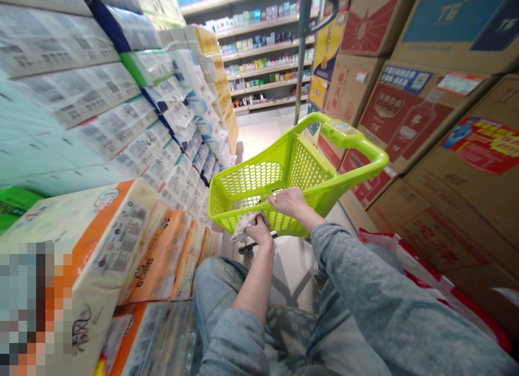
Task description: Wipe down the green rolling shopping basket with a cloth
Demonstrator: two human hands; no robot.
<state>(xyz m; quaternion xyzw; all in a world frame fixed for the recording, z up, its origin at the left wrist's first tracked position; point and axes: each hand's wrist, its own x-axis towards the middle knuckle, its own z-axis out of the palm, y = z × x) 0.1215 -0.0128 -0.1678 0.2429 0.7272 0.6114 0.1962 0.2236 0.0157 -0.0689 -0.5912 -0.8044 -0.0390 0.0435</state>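
Observation:
A lime-green shopping cart with a perforated basket stands in the aisle in front of me, its looped handle at the upper right. My left hand is closed around a crumpled, pale patterned cloth, which lies against the outside of the basket's near wall. At the rim of that same wall, my right hand has its fingers curled over the top edge. The basket's inside shows no goods, though its near bottom is partly hidden by the wall and my hands.
Stacked tissue packs line the left side, with orange packs close by my left knee. Cardboard cartons rise on the right. A red-and-white bag sits by my right leg. Shelves of small goods cross the far end.

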